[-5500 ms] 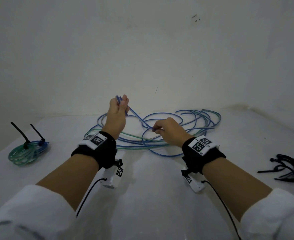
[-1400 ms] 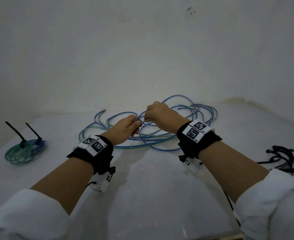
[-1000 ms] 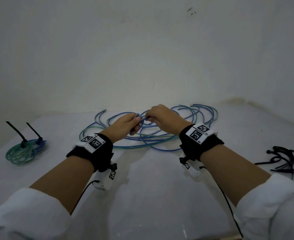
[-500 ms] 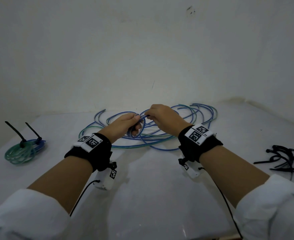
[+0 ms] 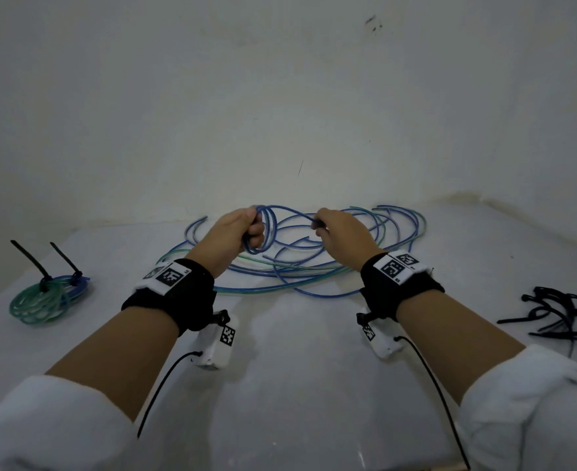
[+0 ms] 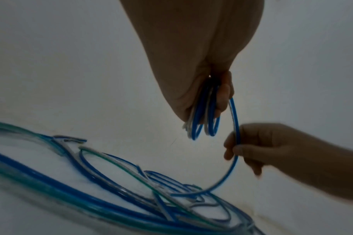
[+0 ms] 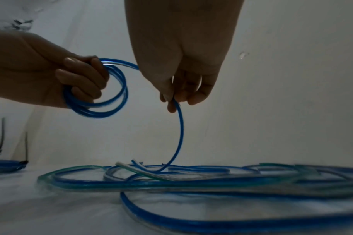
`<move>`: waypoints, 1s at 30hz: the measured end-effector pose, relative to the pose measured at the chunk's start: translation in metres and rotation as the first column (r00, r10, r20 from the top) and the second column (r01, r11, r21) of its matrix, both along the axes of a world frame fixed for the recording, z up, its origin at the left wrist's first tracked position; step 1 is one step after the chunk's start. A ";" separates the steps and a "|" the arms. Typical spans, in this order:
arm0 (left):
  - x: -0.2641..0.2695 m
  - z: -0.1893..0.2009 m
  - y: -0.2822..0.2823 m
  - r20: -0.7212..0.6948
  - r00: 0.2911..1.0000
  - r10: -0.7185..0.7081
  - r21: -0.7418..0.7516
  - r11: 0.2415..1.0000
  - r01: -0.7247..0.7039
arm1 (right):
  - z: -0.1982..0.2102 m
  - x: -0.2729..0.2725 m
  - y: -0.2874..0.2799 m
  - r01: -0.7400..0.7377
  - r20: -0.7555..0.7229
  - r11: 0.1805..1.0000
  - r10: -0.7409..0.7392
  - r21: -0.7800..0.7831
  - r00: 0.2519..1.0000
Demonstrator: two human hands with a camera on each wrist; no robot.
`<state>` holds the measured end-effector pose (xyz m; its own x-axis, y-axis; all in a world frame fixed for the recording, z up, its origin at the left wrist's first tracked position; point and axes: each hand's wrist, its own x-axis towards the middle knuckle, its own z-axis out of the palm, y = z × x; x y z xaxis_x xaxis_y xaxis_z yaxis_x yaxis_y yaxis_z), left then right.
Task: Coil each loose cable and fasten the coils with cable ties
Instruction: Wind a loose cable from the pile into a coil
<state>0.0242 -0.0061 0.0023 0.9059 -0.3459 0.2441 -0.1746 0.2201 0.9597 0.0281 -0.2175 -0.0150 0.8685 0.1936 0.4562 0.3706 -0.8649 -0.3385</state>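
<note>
A tangle of loose blue, green and clear cables [image 5: 317, 263] [image 7: 191, 182] [image 6: 91, 182] lies on the white table. My left hand [image 5: 243, 229] [image 7: 75, 79] grips a small coil of blue cable [image 5: 268, 232] [image 6: 203, 120] [image 7: 103, 95], held a little above the table. From the coil the same blue cable [image 6: 234, 127] [image 7: 180, 127] runs to my right hand [image 5: 328, 226] [image 6: 241, 146] [image 7: 173, 98], which pinches it between thumb and fingers, then drops in an arc into the tangle. Black cable ties [image 5: 565, 314] lie at the right.
At the far left sits a finished green and blue coil [image 5: 44, 299] [image 7: 4, 165] bound with two black ties whose tails stick up. A white wall stands close behind the table. Bare table surface [image 5: 297, 385] lies in front of the tangle.
My hands, touching over the tangle a second ago, have drawn apart. The left hand now holds a wider blue loop, and the right has slid along the cable to the right.
</note>
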 end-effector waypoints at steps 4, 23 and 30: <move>0.003 0.006 0.003 -0.034 0.994 0.105 -0.161 0.981 -0.109 | -0.005 0.001 -0.007 0.084 -0.066 0.992 -0.077 0.096 0.995; 0.011 -0.024 0.000 0.442 0.887 0.133 0.521 0.767 -0.374 | 0.009 -0.009 0.016 -0.299 -0.035 0.954 0.298 -0.027 0.954; 0.007 -0.026 -0.008 0.520 0.854 -0.011 0.599 0.717 -0.356 | 0.016 -0.005 0.022 -0.244 0.025 0.958 0.250 -0.149 0.968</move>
